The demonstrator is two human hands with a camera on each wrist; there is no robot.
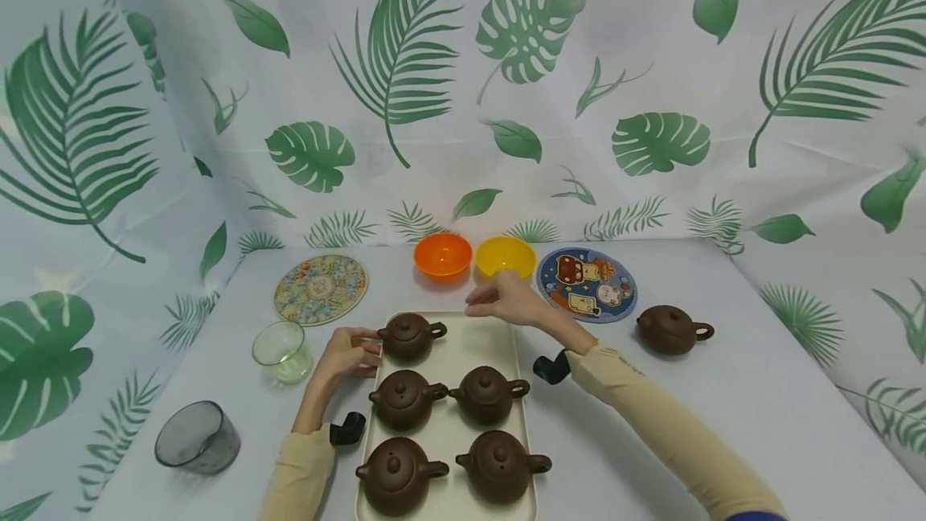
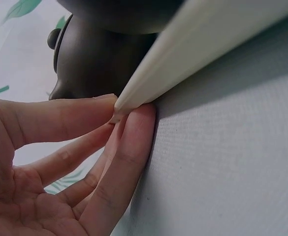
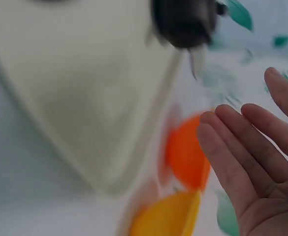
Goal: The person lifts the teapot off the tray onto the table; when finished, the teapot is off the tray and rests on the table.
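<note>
A cream rectangular tray (image 1: 466,344) carries several dark brown teapots, among them one at its far left corner (image 1: 408,338). My left hand (image 1: 346,354) pinches the tray's left edge beside that teapot; the left wrist view shows the thumb (image 2: 80,115) on the rim and fingers beneath it. Over the tray's far right corner hovers my right hand (image 1: 510,300), its fingers (image 3: 232,152) extended and nothing in them. Apart from the others, one brown teapot (image 1: 669,330) stands on the table to the right.
Behind the tray are an orange bowl (image 1: 443,257) and a yellow bowl (image 1: 506,256). A floral round mat (image 1: 321,289) lies at far left, a blue cartoon mat (image 1: 587,285) at far right. A greenish glass (image 1: 284,352) and a grey glass (image 1: 198,436) stand left of the tray.
</note>
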